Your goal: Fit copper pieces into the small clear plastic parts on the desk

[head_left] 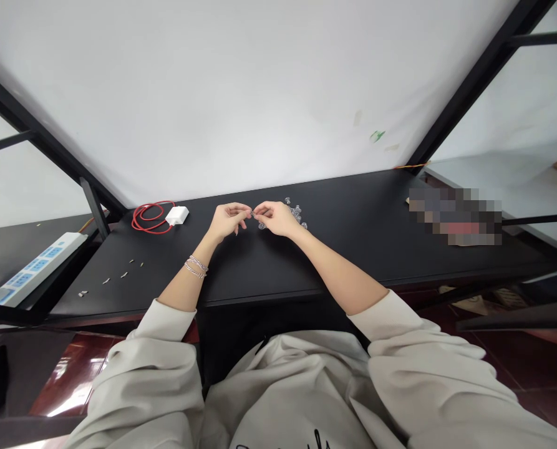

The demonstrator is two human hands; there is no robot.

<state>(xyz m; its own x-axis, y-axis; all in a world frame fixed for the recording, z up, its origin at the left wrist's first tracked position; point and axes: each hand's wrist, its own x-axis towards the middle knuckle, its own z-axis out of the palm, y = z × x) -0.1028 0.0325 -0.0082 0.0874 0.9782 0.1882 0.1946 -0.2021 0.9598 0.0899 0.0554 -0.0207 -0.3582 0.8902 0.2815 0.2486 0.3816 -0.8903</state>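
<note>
A small piece (252, 214), too tiny to make out clearly, sits near the middle of the frame between the fingertips of both hands. The left hand (230, 220) pinches it between thumb and forefinger, the other fingers loosely curled; the right hand (277, 218) meets it from the other side, thumb and fingertips drawn together on it. Just beside and partly behind the right hand lies a loose cluster of clear plastic pieces (297, 212) on the black table (353, 212). A bracelet (196, 267) circles the left wrist. Left of centre, a white charger (177, 216) lies with a coiled red cable (136, 219); toward the lower left, little bits (106, 280) are scattered in a line. A power strip (44, 265) is at the far left, and a pixelated patch covers something at the right.
</note>
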